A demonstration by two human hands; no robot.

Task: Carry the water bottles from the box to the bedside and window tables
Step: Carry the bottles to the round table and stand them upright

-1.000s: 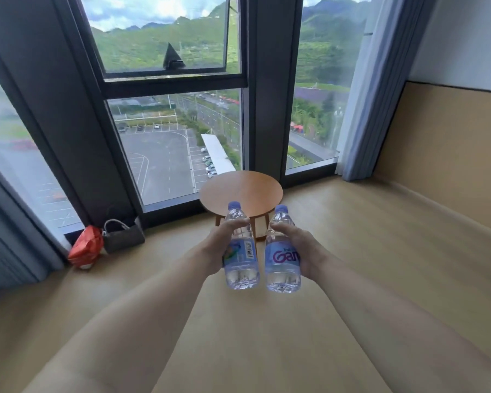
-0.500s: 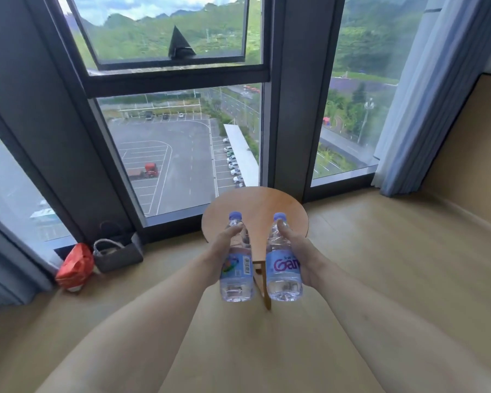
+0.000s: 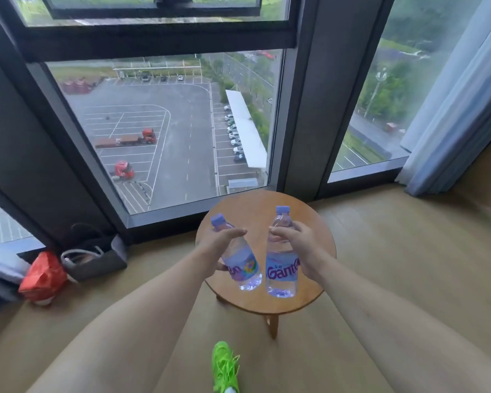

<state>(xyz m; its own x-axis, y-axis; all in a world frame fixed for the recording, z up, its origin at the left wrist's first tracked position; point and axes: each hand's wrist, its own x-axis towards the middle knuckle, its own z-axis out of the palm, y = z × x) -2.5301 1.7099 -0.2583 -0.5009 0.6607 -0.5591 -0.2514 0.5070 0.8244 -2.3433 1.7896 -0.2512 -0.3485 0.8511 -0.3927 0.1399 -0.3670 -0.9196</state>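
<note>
Both bottles now hang over the round table (image 3: 318, 222) at frame centre, closer than before. Left hand (image 3: 220, 245) grips the tilted left bottle (image 3: 240, 258); right hand (image 3: 301, 246) grips the upright right bottle (image 3: 281, 268), neither visibly touching wood.

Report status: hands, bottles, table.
Left hand grips tilted left bottle. Right hand grips upright right bottle. Both over round table. Tabletop bare where visible.

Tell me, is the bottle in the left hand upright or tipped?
Tipped. The left bottle leans with its blue cap toward the window and left, gripped by the left hand, while the right bottle stands nearly upright.
</note>
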